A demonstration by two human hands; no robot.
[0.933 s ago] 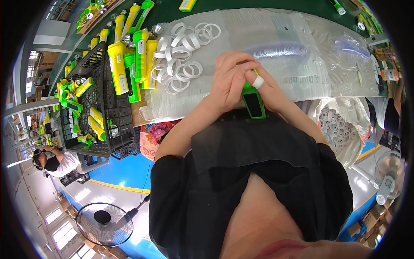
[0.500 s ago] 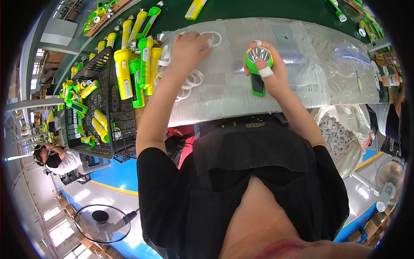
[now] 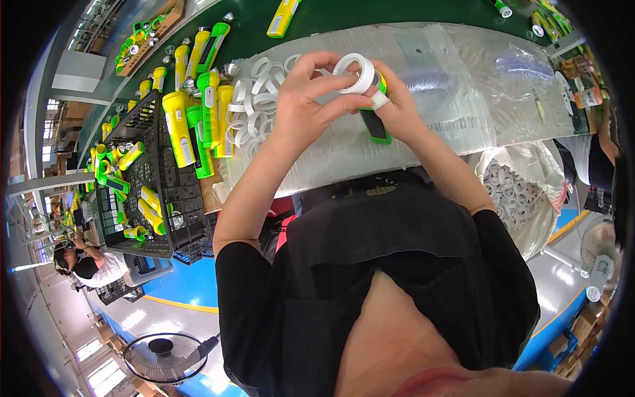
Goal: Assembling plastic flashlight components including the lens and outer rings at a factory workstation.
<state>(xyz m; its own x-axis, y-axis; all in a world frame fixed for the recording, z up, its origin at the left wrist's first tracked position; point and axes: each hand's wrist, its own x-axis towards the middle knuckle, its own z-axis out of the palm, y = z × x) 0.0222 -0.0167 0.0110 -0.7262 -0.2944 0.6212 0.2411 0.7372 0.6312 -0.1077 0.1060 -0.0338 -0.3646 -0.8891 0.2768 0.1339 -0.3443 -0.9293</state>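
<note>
Between thumb and fingers, my left hand [image 3: 305, 99] pinches a white plastic ring [image 3: 357, 64]. It is held right at the head of a green flashlight [image 3: 376, 126]. My right hand [image 3: 397, 106] is wrapped round that flashlight's head, with white tape on the thumb; the dark panel on its handle points down toward me. The ring and fingers hide most of the flashlight's lens end, so I cannot tell whether the ring touches it. Left of my left hand, several loose white rings [image 3: 254, 109] lie heaped on the plastic-covered work surface [image 3: 436, 122].
Yellow and green flashlights [image 3: 177, 129] lie in a row at the left, beside a black crate [image 3: 169, 228] holding more. A sack of white rings [image 3: 512, 198] hangs at the right front edge. Another flashlight [image 3: 283, 18] lies at the back. A co-worker [image 3: 99, 264] sits far left.
My left hand has picked up a white ring and brought it right, to the flashlight head. My right hand has shifted slightly left with the flashlight. The view has turned a little.
</note>
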